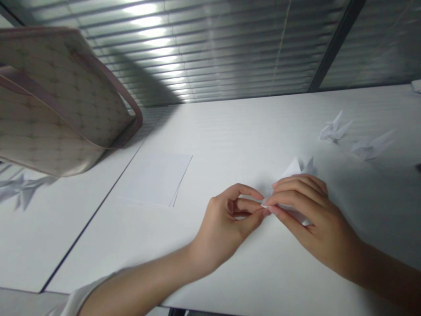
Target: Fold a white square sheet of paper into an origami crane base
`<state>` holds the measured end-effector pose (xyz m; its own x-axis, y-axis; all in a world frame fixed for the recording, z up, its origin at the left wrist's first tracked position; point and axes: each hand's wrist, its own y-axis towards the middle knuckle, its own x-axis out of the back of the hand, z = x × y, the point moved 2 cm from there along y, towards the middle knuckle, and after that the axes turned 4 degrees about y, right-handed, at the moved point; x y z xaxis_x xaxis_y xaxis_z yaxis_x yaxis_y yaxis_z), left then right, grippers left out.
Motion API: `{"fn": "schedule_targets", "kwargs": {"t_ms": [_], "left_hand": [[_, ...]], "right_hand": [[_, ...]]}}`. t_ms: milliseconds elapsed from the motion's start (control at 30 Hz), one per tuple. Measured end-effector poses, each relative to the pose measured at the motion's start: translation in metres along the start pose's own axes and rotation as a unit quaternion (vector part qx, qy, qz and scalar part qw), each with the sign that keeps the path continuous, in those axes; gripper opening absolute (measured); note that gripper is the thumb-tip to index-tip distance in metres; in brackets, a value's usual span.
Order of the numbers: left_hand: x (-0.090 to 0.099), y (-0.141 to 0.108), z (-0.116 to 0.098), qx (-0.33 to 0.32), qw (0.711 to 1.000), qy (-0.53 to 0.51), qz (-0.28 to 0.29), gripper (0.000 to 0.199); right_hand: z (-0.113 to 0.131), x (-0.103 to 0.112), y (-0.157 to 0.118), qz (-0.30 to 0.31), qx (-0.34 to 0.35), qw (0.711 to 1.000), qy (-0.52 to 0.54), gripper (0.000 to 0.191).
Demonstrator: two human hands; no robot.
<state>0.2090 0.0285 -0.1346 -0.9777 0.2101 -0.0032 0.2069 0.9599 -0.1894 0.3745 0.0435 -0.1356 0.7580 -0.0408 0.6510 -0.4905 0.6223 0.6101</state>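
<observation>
A folded white paper crane [292, 167] is between my hands above the white table; its pointed tips stick up behind my right fingers and much of it is hidden. My left hand [232, 219] pinches a narrow tip of the paper between thumb and fingers. My right hand [312, 215] curls over the body, with thumb and index finger closed on the same tip. The fingertips of both hands nearly meet there.
Two finished paper cranes [334, 128] [371, 145] stand at the far right. A small stack of white paper sheets [156, 180] lies left of my hands. A patterned handbag [55, 101] with pink handles stands at the left, more folded paper [23, 188] below it. Window blinds [213, 48] border the table's back.
</observation>
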Motion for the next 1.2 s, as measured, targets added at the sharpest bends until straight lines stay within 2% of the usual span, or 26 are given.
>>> {"fn": "schedule_targets", "kwargs": {"t_ms": [133,267,433,533,633,900,1200], "left_hand": [[0.000,0.000,0.000,0.014,1.000,-0.026,-0.001,0.021],[0.000,-0.002,-0.002,-0.005,1.000,-0.014,-0.003,0.021],[0.003,-0.004,-0.004,-0.072,0.991,0.109,-0.026,0.007],[0.005,-0.005,-0.005,-0.122,0.974,0.186,-0.050,0.009],[0.006,-0.006,-0.006,-0.142,0.962,0.227,-0.060,0.010],[0.005,-0.006,-0.006,-0.138,0.959,0.242,-0.044,0.008],[0.011,-0.003,-0.007,-0.109,0.964,0.236,-0.061,0.006]], "right_hand": [[0.000,-0.001,0.000,-0.003,-0.013,1.000,0.016,0.007],[-0.002,-0.002,-0.001,-0.002,-0.014,1.000,0.014,0.005],[-0.005,-0.003,-0.001,0.008,-0.016,1.000,0.002,0.008],[-0.006,-0.004,-0.002,0.008,-0.013,1.000,-0.010,0.007],[-0.005,-0.004,-0.002,0.004,-0.003,1.000,-0.028,0.006],[0.000,-0.004,-0.001,-0.025,0.007,0.998,-0.050,0.006],[-0.012,0.003,-0.002,0.007,0.010,0.999,-0.037,0.011]]}}
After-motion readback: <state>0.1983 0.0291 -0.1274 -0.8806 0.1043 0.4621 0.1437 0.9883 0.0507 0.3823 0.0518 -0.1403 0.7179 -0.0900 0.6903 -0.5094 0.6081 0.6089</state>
